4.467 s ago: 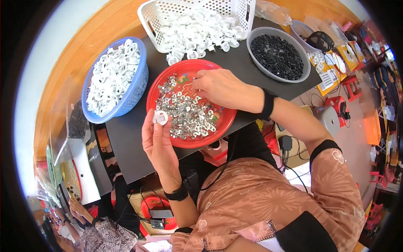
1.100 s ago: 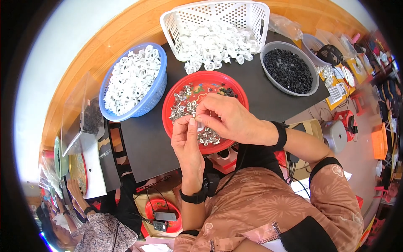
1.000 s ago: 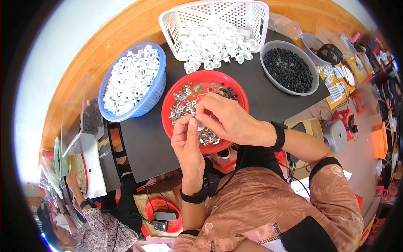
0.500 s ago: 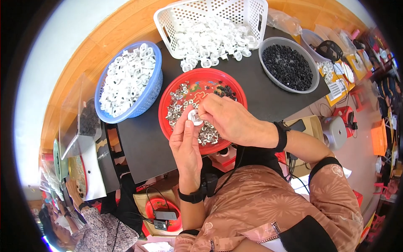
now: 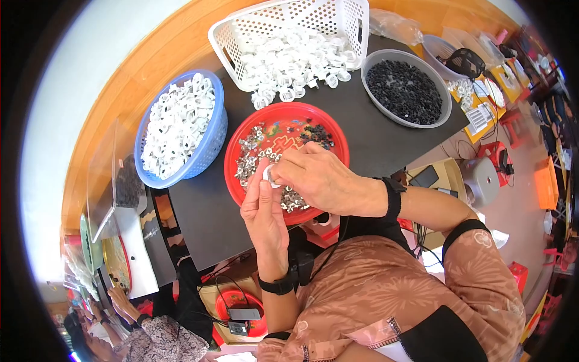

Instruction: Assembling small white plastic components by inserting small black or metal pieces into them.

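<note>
Component under assembly: a small white ring-shaped plastic part [image 5: 269,175], pinched between the fingertips of both hands above the near left portion of the red bowl [image 5: 325,127]. Left hand [image 5: 265,214] rises from below with thumb and fingers closed together on the part. Right hand [image 5: 319,180] comes in from the right, its fingertips closed on the same part from the right side. Whether a second, smaller piece sits between the fingers cannot be told.

Red bowl: round, shallow, printed pattern on its floor. It holds small silvery metal pieces [image 5: 250,158] along the left and near side and a small cluster of black pieces [image 5: 316,134] at the far right. It rests on a dark tabletop [image 5: 199,211].

Surrounding containers:
- Blue round basket [image 5: 211,142], left of the red bowl, filled with white plastic parts [image 5: 175,123].
- White perforated rectangular basket [image 5: 241,30], far side, filled with similar white parts, some of which spill onto the tabletop just beyond the red bowl.
- Grey round bowl [image 5: 443,111], far right, filled with small black pieces.

Packages and labels: at the far right edge, past the grey bowl, yellow flat packs [image 5: 476,117] carry a white rectangular label with dark print. A clear plastic bag [image 5: 395,24] lies beyond the white basket.

Both wrists carry black bands. Another person's hand [image 5: 123,301] shows at lower left.
</note>
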The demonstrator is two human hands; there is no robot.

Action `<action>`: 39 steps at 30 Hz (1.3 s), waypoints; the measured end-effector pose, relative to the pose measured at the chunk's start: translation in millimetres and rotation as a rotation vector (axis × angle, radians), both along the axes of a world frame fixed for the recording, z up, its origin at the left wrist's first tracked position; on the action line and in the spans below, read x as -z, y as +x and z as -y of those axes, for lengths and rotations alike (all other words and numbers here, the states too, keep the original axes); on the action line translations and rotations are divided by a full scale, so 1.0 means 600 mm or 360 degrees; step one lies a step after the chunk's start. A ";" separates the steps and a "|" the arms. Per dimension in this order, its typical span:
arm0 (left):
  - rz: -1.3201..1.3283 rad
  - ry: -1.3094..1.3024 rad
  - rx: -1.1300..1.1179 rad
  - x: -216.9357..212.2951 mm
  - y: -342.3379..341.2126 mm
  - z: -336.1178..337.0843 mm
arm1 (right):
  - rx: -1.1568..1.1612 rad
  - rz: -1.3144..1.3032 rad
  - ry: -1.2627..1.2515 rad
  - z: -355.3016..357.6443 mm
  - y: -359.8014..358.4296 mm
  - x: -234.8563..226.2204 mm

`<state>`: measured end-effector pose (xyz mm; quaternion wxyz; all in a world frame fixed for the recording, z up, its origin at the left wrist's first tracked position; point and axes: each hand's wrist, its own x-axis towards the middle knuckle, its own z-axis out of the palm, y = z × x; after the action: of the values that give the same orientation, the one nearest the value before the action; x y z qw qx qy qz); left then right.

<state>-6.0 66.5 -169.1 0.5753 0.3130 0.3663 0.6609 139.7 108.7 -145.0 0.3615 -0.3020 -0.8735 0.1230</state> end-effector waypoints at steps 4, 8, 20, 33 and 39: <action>0.0089 0.0063 0.0043 -0.001 -0.004 0.000 | -0.0016 -0.0161 -0.0022 0.003 0.002 -0.005; 0.0124 0.0105 0.0034 -0.004 0.000 0.002 | 0.0075 -0.0643 -0.0432 0.013 -0.003 -0.016; 0.0147 0.0050 0.0058 -0.013 0.013 0.006 | 0.0197 -0.0992 -0.1024 0.027 -0.014 -0.011; 0.0437 -0.0125 0.0129 0.001 0.002 -0.004 | 0.0258 -0.1090 -0.0905 0.035 -0.023 0.007; 0.0326 -0.0132 0.0074 -0.007 0.007 -0.004 | 0.0298 -0.1037 -0.0731 0.033 -0.021 0.001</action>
<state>-1.9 69.0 -164.6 0.6375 0.2281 0.3253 0.6602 126.9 88.9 -145.8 0.5520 -0.3983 -0.6319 0.3707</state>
